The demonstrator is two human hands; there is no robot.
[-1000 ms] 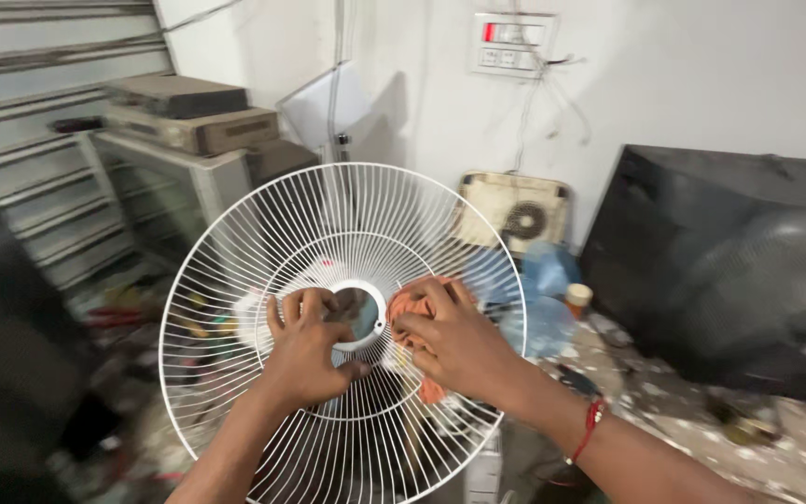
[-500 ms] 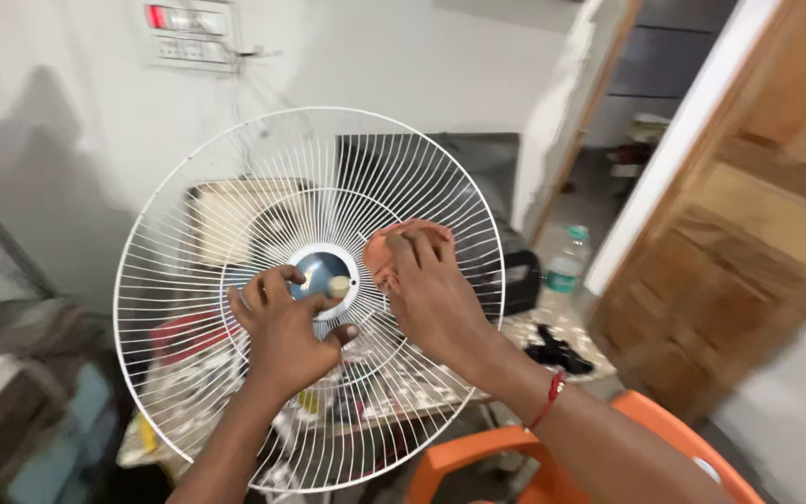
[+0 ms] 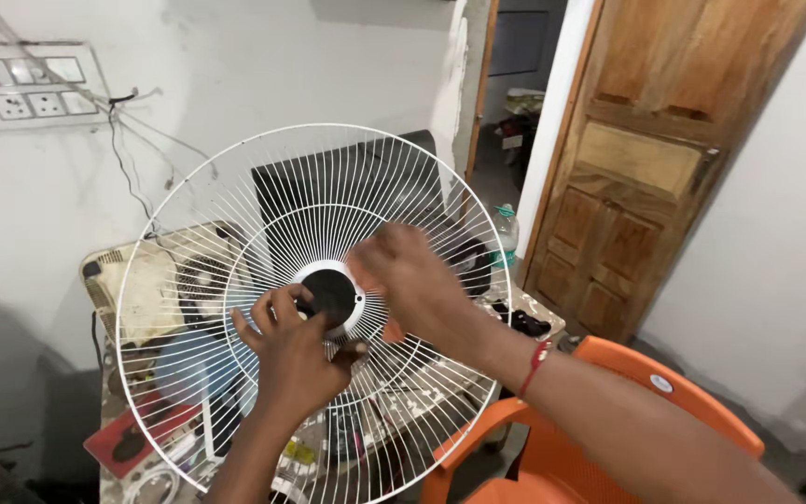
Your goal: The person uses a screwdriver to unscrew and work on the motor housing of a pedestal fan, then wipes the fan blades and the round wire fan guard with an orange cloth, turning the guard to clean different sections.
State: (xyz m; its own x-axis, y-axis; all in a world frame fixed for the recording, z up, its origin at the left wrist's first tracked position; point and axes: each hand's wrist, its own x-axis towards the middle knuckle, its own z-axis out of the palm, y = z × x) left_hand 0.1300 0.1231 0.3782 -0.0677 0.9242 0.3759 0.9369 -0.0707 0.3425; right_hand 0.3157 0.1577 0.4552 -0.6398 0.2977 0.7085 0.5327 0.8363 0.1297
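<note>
Probably a small repair workshop: cluttered workbench (image 3: 440, 397), loose wires (image 3: 132, 149) at wall switchboard (image 3: 34, 84)

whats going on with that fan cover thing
A person is holding up a round white wire fan guard with both bare hands. The left hand grips the wires just below the centre ring, and the right hand presses an orange cloth against the wires beside that ring. An orange plastic chair stands at lower right, and a cluttered table sits behind the guard.
</note>
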